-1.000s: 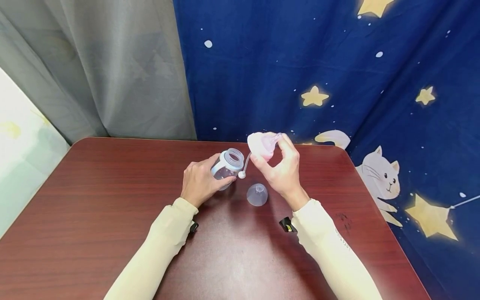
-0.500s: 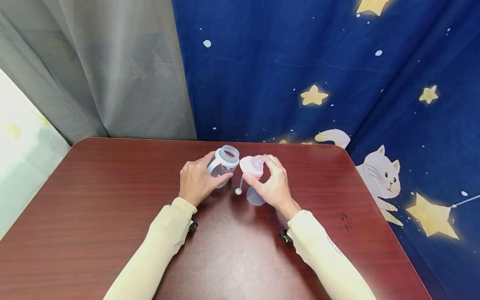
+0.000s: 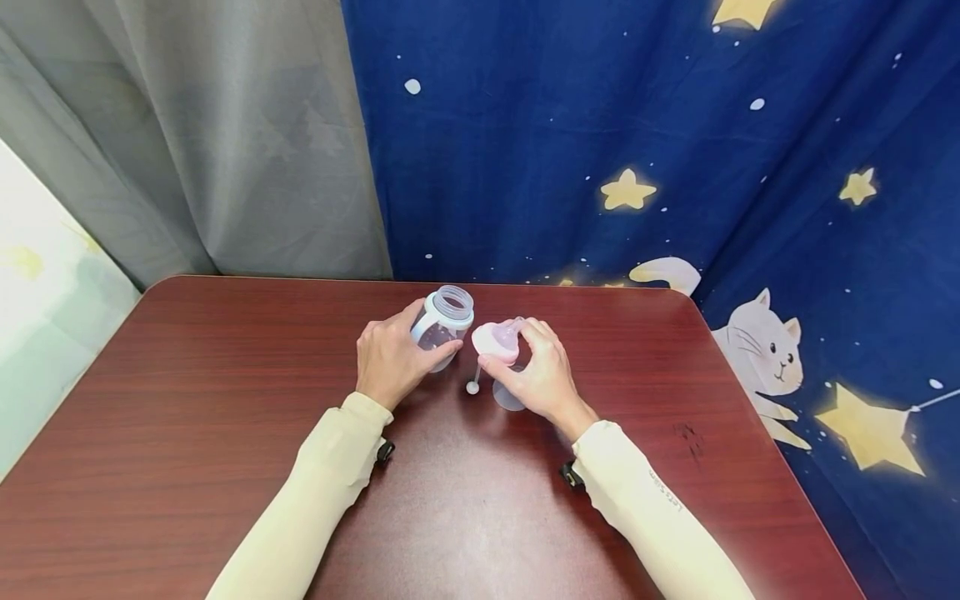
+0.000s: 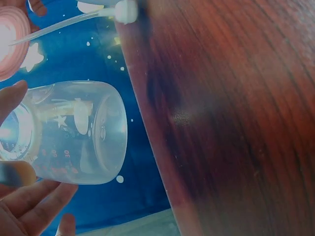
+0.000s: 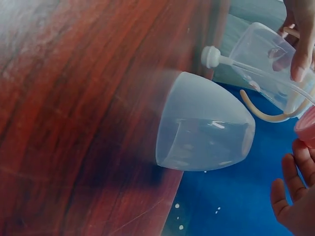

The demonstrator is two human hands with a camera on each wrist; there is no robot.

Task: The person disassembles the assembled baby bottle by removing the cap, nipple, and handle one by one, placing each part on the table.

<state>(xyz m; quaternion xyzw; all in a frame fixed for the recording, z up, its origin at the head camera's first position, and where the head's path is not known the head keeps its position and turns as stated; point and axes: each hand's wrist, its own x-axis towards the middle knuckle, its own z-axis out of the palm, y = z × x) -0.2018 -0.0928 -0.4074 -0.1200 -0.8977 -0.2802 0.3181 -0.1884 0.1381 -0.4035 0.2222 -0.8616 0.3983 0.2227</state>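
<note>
My left hand (image 3: 390,357) grips a clear baby bottle (image 4: 74,132), its open threaded mouth facing up and tilted slightly right. A pale collar with handles (image 3: 424,326) circles the bottle's neck. To the right, my right hand (image 3: 546,373) pinches a pink bottle top with a clear teat (image 3: 497,342), thumb on the near side. From its underside a thin straw (image 5: 268,76) hangs, ending in a white weighted ball (image 3: 472,387). Bottle and top are apart. Below the right hand, a clear dome cap (image 5: 206,128) stands wide end down on the table, partly hidden in the head view.
The reddish-brown wooden table (image 3: 225,433) reaches back to a grey curtain (image 3: 277,150) and a blue star-patterned curtain (image 3: 510,142). Dark scuff marks (image 3: 687,440) show on the tabletop at the right.
My right hand has come down and leftward with the pink top, and the straw now hangs lower. The bottle has shifted slightly left and back. The dome cap has stayed put.
</note>
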